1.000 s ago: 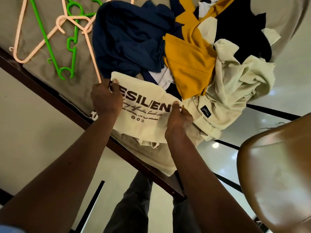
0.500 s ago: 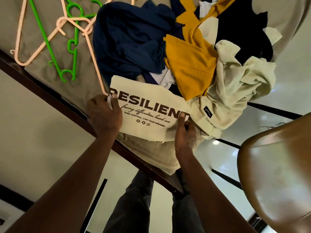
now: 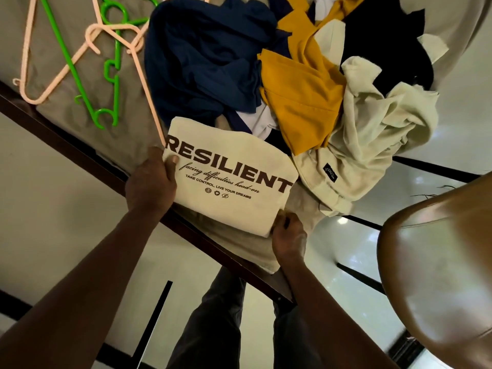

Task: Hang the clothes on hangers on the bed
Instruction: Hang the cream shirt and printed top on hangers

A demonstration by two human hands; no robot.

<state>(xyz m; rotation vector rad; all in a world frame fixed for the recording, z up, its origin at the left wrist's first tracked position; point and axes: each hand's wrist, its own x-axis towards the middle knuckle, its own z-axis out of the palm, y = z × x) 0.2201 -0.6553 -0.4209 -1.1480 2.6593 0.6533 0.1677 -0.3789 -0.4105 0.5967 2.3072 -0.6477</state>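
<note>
Near edge of the bed (image 3: pixel 66 107), seen from the head camera. The cream T-shirt (image 3: pixel 234 206) is laid flat at the bed's edge, print uppermost, and is held at both sides. The print is read in dark brown: "RESILIENT" in heavy capitals, "facing difficulties head-on" in script beneath, then "TAKE CONTROL, LIVE YOUR DREAMS" in small capitals, with three small round icons below.

The left hand (image 3: pixel 150 182) is closed on the shirt's left edge, the thumb laid over the front beside the letter R and the other fingers hidden under the cloth. The right hand (image 3: pixel 288 235) is curled round the lower right corner, which is pinched between thumb and fingers.

A small dark woven label (image 3: pixel 330 172) is seen on the pale cream garment (image 3: pixel 372 139) just to the right of the shirt; its writing is too small to be read.

Behind the shirt a loose pile is formed by the navy garment (image 3: pixel 205 62), the mustard garment (image 3: pixel 300 102), the black garment (image 3: pixel 386 49) and the pale cream garment, all overlapping. The upper edge of the shirt is lapped against this pile.

To the left, the peach hangers (image 3: pixel 29 62) and the green hanger (image 3: pixel 106 73) are laid tangled on the grey-brown sheet. One long peach arm (image 3: pixel 149 94) runs down to the shirt's upper left corner. The dark wooden frame (image 3: pixel 80 155) crosses the view diagonally, and beige cloth (image 3: pixel 253 251) under the shirt is draped over it. A brown chair (image 3: pixel 439 262) is seen at the right, dark trousers (image 3: pixel 218 328) below.
</note>
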